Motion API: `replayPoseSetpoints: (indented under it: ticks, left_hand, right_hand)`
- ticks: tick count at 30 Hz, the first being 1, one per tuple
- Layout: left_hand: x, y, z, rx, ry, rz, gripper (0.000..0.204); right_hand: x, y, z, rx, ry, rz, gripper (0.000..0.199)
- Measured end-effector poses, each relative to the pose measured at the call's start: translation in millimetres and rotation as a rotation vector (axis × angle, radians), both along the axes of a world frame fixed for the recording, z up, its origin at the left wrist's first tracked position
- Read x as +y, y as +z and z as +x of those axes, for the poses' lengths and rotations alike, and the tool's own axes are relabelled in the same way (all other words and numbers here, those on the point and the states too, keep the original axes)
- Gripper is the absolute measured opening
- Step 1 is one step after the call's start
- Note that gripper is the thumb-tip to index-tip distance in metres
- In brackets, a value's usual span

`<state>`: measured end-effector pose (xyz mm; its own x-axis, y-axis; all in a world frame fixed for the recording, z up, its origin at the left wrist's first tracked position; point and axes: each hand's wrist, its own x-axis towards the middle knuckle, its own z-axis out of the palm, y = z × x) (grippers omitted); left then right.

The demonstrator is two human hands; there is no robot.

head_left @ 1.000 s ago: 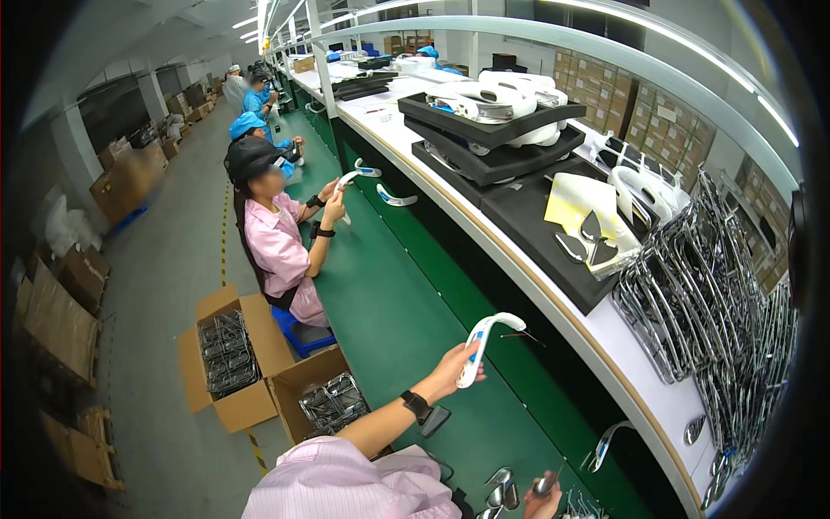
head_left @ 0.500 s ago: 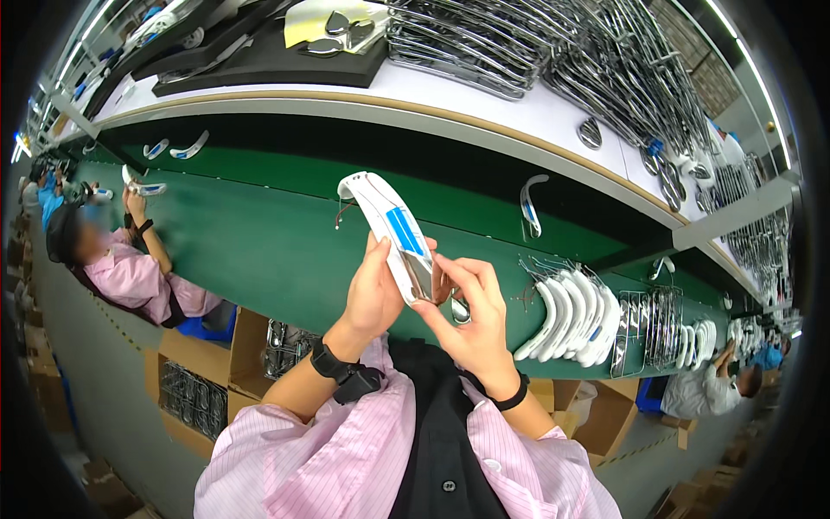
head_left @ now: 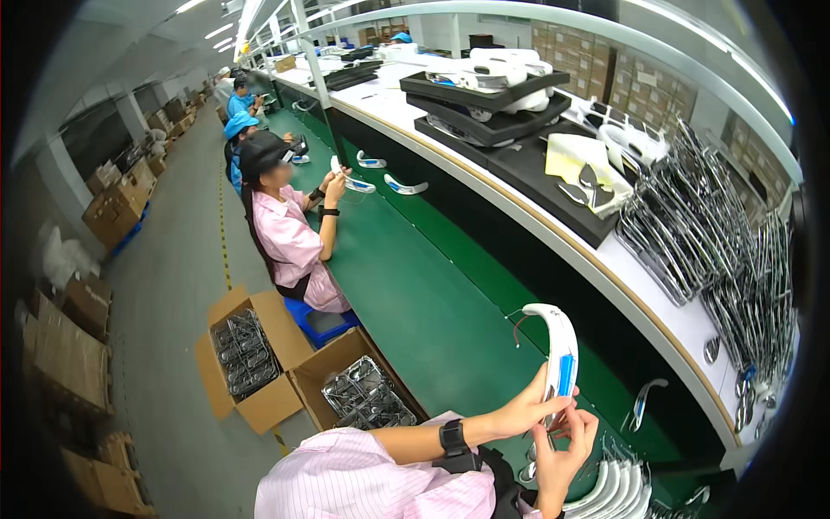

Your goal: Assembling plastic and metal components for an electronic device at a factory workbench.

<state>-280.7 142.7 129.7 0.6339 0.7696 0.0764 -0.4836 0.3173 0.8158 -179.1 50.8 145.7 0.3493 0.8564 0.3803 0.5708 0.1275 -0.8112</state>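
Above the right part of the green workbench, my two hands hold up a white curved plastic housing. It has a blue strip on its face, and thin wires, one reddish, dangle from its top end. My left hand grips it near the lower end, thumb along its side. The fingers of my right hand close on the bottom end, which they partly hide. A row of similar white housings stands beside my right hand, cut off by the rim. One more curved housing lies farther back.
A white shelf runs behind the bench with shiny metal frames and stacked black trays. At the left, a co-worker in a pink shirt holds a similar housing. Two cartons of metal parts stand by the bench.
The view has swung left, so the co-worker, cartons and aisle show more fully. My hands and the housing now appear at the lower right, the housing more upright, still held by both.
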Motion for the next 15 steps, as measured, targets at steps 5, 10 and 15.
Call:
replayPoseSetpoints:
  ticks: [5,10,15]
  left_hand:
    - [2.8,-0.3,-7.6,-0.055,0.047,-0.035,0.069]
    - [3.3,14.5,-8.3,-0.096,-0.014,-0.065,0.069]
    - [4.2,17.7,-0.8,-0.083,-0.058,-0.021,0.069]
  right_hand:
    - [9.2,-1.9,-6.8,0.212,0.029,0.085,0.036]
    - [15.9,-24.3,12.5,0.682,0.248,-0.221,0.047]
    - [11.7,-30.4,18.4,0.914,0.356,-0.266,0.053]
